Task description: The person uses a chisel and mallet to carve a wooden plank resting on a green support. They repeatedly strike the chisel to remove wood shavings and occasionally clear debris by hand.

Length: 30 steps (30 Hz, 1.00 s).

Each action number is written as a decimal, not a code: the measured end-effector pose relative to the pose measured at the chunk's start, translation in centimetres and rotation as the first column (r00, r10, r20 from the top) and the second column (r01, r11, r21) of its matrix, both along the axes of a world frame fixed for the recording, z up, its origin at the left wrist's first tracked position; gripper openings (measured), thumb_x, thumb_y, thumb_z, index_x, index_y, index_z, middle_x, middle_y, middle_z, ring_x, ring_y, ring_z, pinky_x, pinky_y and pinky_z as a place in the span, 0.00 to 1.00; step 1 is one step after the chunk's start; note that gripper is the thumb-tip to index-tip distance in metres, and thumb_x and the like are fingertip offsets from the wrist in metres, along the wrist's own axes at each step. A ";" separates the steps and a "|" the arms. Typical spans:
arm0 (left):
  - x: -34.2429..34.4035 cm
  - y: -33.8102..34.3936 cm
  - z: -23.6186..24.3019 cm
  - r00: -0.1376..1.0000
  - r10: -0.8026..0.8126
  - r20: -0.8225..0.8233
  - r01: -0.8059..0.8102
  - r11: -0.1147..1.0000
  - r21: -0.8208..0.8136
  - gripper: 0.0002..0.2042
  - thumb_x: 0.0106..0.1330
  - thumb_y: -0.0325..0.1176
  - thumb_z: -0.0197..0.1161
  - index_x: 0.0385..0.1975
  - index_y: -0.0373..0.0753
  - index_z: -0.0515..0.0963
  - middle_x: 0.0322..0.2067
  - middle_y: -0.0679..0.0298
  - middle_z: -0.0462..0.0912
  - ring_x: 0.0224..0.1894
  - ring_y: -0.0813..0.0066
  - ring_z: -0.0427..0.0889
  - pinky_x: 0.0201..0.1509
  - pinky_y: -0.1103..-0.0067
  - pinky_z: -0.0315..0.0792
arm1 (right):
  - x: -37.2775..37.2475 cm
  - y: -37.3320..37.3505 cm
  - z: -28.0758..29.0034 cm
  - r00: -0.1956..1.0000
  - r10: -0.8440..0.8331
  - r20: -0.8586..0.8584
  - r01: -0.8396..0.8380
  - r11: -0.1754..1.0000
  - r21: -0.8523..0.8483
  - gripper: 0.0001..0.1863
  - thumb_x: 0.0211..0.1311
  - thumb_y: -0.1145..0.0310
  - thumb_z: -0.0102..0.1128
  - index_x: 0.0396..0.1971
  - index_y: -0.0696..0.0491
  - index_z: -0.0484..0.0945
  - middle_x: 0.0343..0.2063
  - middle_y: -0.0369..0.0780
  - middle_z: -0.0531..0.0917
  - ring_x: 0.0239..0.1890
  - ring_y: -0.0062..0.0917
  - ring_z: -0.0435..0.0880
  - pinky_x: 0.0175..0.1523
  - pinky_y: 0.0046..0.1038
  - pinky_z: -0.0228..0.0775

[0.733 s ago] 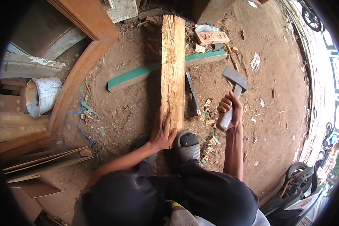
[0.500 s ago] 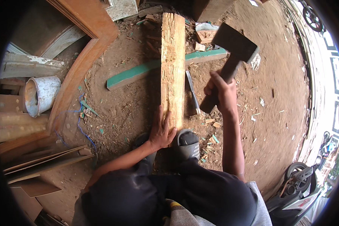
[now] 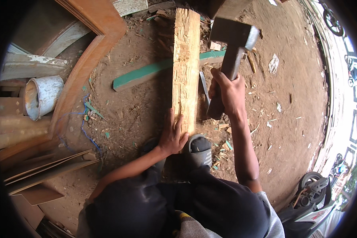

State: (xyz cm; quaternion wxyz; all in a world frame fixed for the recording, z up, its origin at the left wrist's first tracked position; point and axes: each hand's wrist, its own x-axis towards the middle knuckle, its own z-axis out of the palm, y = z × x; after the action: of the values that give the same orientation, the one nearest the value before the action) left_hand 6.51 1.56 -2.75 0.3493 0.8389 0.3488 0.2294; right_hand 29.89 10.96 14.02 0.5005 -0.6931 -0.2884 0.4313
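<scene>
A long, rough-cut wooden beam points away from me, its pale upper face chipped along its length. My left hand rests on the beam's near left edge, fingers spread. To the right of the beam, my right hand grips the handle of a dark, block-headed mallet, which is held up off the ground with its head pointing away from me. A flat metal tool like a chisel lies beside the beam, partly behind the mallet handle. Underneath, a green-painted timber crosses the beam.
My sandalled right foot is at the beam's near end. Wood chips litter the dirt floor. On the left are a brown wooden frame, a stained white bucket, thin boards and a blue cord. A motorbike stands lower right.
My right hand has moved the mallet slightly left, toward the beam, and turned it more upright. The beam appears a little further right, while my left hand stays on it.
</scene>
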 end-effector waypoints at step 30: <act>-0.2 0.7 1.0 0.999 -0.024 -0.032 0.025 0.998 0.058 0.37 0.70 0.42 0.57 0.72 0.28 0.51 0.71 0.24 0.41 0.73 0.23 0.46 0.76 0.45 0.44 | -2.5 -0.3 -5.4 0.965 0.247 0.088 -0.232 0.961 -0.148 0.10 0.62 0.64 0.62 0.28 0.55 0.75 0.17 0.34 0.77 0.16 0.18 0.73 0.21 0.23 0.67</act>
State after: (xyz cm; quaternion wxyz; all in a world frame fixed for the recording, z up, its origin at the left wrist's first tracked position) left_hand 6.32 2.25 -1.78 0.3217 0.8565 0.3370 0.2221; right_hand 27.39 10.68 8.65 0.3801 -0.7075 -0.3660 0.4701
